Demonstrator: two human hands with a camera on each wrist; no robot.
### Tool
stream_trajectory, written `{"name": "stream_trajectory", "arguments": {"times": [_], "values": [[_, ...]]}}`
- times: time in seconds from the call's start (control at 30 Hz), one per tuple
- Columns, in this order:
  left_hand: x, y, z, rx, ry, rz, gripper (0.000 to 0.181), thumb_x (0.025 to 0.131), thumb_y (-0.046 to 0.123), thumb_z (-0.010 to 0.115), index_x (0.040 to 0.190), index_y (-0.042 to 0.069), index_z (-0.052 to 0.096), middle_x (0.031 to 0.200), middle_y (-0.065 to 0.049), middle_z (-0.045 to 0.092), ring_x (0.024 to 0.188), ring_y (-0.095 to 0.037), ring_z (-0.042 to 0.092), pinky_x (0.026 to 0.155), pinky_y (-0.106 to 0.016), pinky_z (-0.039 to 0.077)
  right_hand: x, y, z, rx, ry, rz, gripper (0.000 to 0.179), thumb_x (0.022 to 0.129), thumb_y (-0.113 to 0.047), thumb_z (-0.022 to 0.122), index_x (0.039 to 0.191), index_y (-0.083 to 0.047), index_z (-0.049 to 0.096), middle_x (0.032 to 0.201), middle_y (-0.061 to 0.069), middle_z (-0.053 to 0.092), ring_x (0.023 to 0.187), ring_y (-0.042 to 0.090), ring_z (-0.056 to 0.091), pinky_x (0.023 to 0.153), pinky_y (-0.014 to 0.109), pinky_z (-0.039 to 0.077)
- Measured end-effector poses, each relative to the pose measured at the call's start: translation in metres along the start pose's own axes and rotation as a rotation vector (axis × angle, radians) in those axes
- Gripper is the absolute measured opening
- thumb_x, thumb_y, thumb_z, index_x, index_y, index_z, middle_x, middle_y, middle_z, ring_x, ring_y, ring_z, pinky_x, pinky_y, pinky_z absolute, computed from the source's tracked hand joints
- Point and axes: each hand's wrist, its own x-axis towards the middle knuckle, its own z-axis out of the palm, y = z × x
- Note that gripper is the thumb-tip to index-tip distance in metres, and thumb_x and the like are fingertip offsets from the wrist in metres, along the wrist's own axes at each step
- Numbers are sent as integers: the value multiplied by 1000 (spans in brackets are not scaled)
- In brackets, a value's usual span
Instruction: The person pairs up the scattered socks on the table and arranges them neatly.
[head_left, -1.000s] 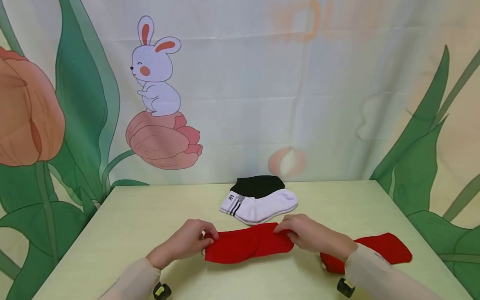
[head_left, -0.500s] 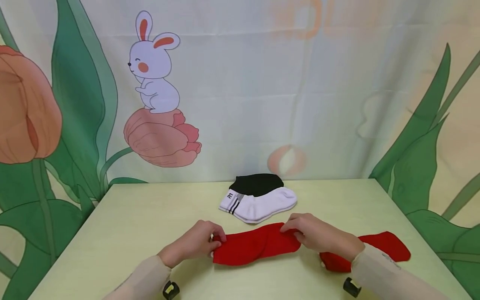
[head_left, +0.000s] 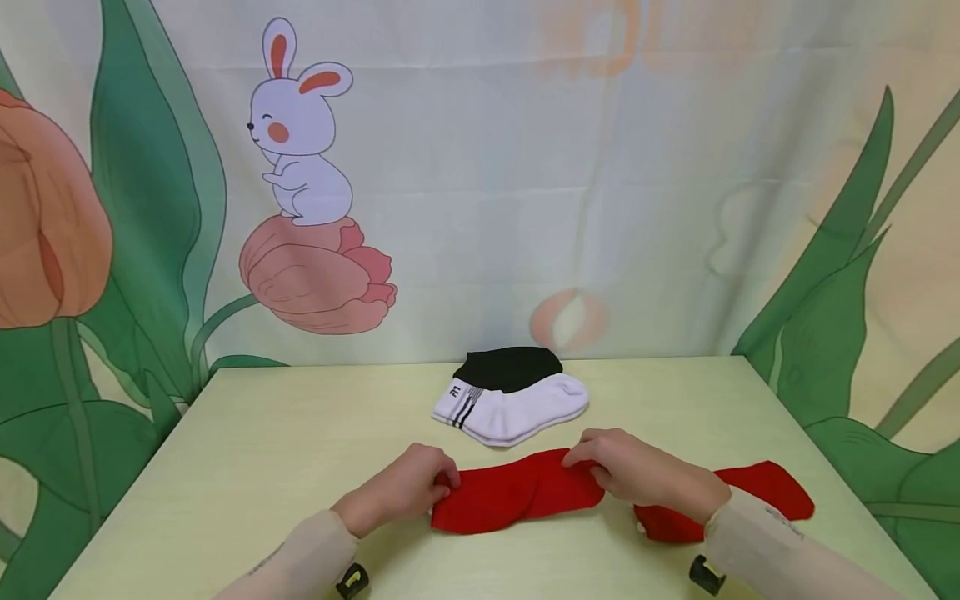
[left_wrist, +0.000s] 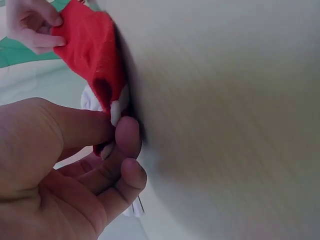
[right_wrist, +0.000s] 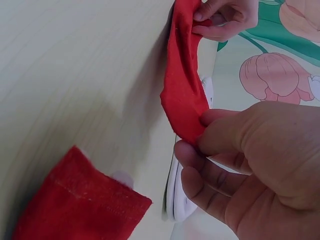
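A red sock (head_left: pixel 517 492) is stretched sideways between both hands, low over the front middle of the table. My left hand (head_left: pixel 412 482) pinches its cuff end between thumb and fingers; some white lining shows there in the left wrist view, beside the thumb (left_wrist: pixel 85 125). The toe end is pinched by my right hand (head_left: pixel 626 467), and in the right wrist view the thumb and fingers (right_wrist: pixel 225 135) close on that tip. A second red sock (head_left: pixel 768 490) lies flat on the table to the right, partly covered by the right forearm in the head view.
Behind the held sock, a white sock (head_left: pixel 517 412) with black stripes lies against a black sock (head_left: pixel 513 367) near the back of the pale wooden table (head_left: pixel 300 417). A printed cloth backdrop (head_left: pixel 480 167) hangs right behind the table's far edge.
Both hands have shifted slightly right with the red sock, the left hand more than the right. Both grips stay as they were, and the other socks lie in place.
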Motion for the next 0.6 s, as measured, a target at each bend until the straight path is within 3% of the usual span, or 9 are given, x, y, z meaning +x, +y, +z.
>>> {"name": "stream_trajectory", "arguments": {"times": [0.6], "values": [[2, -3, 3, 50, -3, 23, 10, 89, -4, 73, 95, 3, 76, 88, -3, 64, 82, -18, 59, 72, -26, 52, 7, -3, 6, -36, -71, 93, 38, 86, 1, 78, 122, -13, 73, 106, -4, 64, 100, 16, 61, 86, 31, 57]]}}
